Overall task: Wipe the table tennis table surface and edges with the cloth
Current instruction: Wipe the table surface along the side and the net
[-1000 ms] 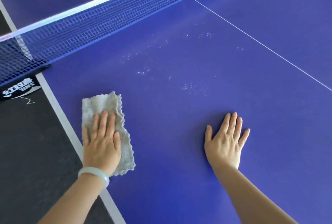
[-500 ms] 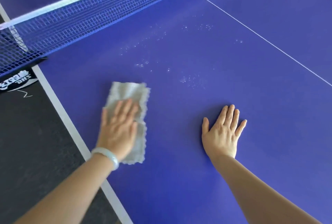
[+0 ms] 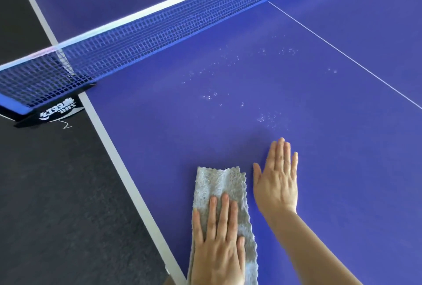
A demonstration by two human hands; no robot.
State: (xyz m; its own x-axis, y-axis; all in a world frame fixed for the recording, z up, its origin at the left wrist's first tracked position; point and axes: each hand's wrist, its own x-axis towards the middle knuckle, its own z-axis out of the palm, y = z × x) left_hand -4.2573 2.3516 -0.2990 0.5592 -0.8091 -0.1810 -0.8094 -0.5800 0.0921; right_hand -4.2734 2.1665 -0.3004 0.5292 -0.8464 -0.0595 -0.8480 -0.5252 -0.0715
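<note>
Sliding inward from the white edge line [image 3: 118, 161], the left hand [image 3: 219, 239] and the cloth [image 3: 220, 184] under it have closed on the right hand [image 3: 277, 179], which lay well apart from them a second ago.

Head view: the left hand lies flat on the cloth with straight, slightly spread fingers, pressing it down and gripping nothing. The right hand rests palm-down on the bare table [image 3: 342, 193], fingers straight and together, on the side of the cloth away from the edge line, its thumb just beside the cloth's border.

The cloth looks likely to run into the braced right hand and bunch up, since only flat pressure holds it. The pale specks [image 3: 269, 118], which lie past the right hand's fingertips and farther from the edge line, could be missed.

The cloth is grey and fluffy, folded into a long strip with a scalloped border. It lies flat near the edge line without touching it.
</note>
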